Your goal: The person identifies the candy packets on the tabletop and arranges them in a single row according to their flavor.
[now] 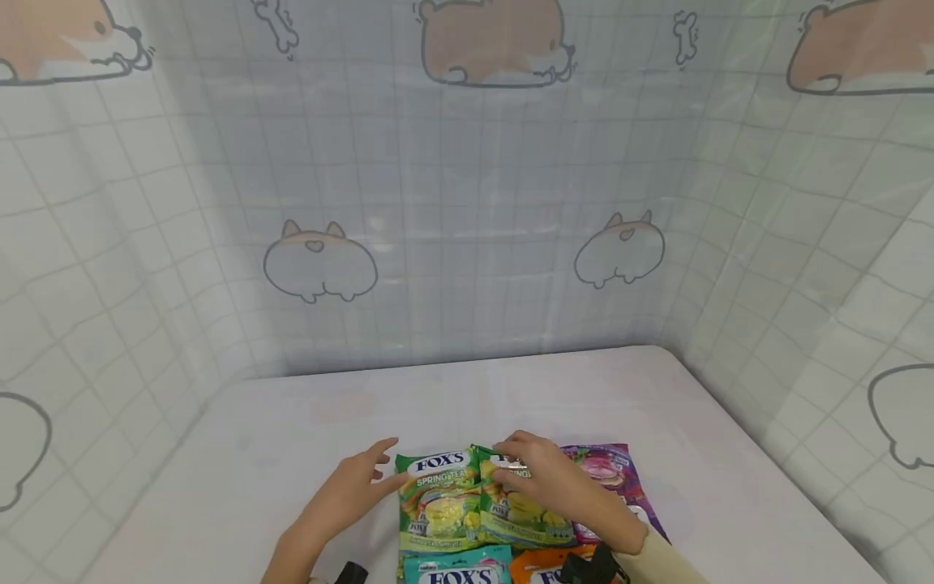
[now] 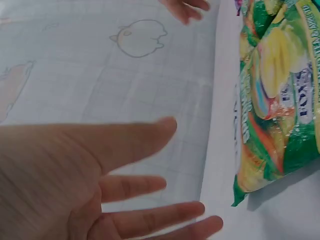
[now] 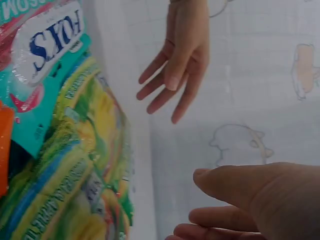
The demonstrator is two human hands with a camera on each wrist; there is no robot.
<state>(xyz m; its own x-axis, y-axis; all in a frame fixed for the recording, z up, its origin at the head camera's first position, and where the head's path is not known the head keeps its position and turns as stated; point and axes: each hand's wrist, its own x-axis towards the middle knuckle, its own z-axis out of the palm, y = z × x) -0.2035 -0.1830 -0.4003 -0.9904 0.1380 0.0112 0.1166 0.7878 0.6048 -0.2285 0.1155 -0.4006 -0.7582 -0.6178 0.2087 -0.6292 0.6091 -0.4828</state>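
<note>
Two green FOX'S Spring Tea candy bags lie side by side on the table, the left candy bag (image 1: 441,511) and the right candy bag (image 1: 521,523). My left hand (image 1: 349,493) hovers at the left bag's edge, fingers apart; in the left wrist view the left hand (image 2: 120,185) holds nothing. Above the right green bag is my right hand (image 1: 547,480), partly covering it. Seen from the right wrist, the right hand (image 3: 250,200) has extended fingers clear of the bags.
A purple candy bag (image 1: 616,470) lies right of the green ones, partly behind my right arm. Nearer me are a teal FOX'S bag (image 1: 460,561) and an orange bag (image 1: 536,561), both cut off by the frame. A patterned curtain (image 1: 467,268) surrounds the white table (image 1: 328,414).
</note>
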